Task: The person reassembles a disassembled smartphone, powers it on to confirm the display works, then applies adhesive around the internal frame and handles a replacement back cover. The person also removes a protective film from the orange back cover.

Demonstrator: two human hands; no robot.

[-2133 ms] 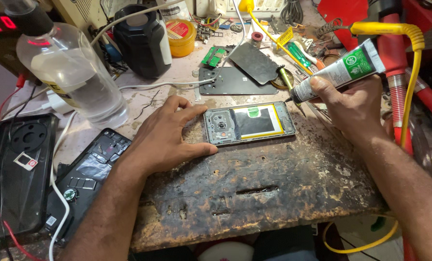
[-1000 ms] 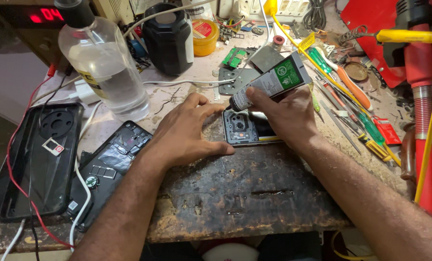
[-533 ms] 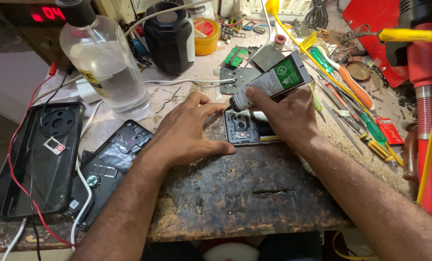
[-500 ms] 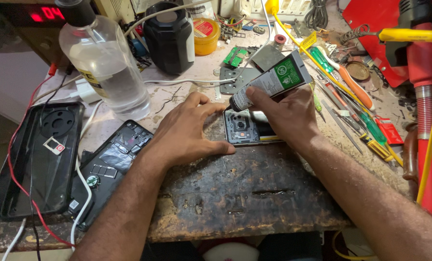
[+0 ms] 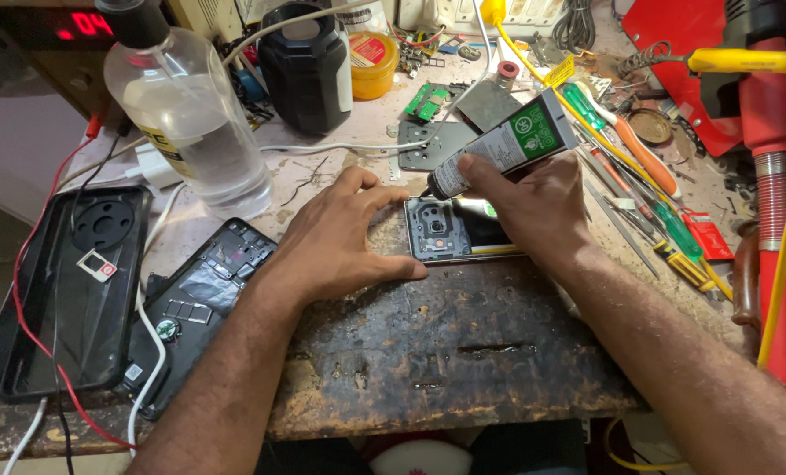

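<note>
An opened phone body [image 5: 450, 230] lies face down on a worn, stained work block [image 5: 446, 352], its camera cut-outs showing. My left hand [image 5: 345, 237] rests flat beside it, thumb and forefinger bracketing its left end. My right hand [image 5: 529, 202] grips a grey glue tube [image 5: 503, 145] with a green label, tilted so the black nozzle touches the phone's top left edge. The right hand hides the phone's right half.
A clear liquid bottle [image 5: 190, 114] and a black jar [image 5: 305, 66] stand at the back left. A black phone case [image 5: 72, 290] and a phone frame [image 5: 195, 303] lie at left. Screwdrivers [image 5: 639, 167] and a red and yellow tool [image 5: 767, 176] crowd the right side.
Two seconds ago the glue tube was held off to the right of the phone. My right hand has since brought its nozzle down to the phone's top left edge; since then little moves.
</note>
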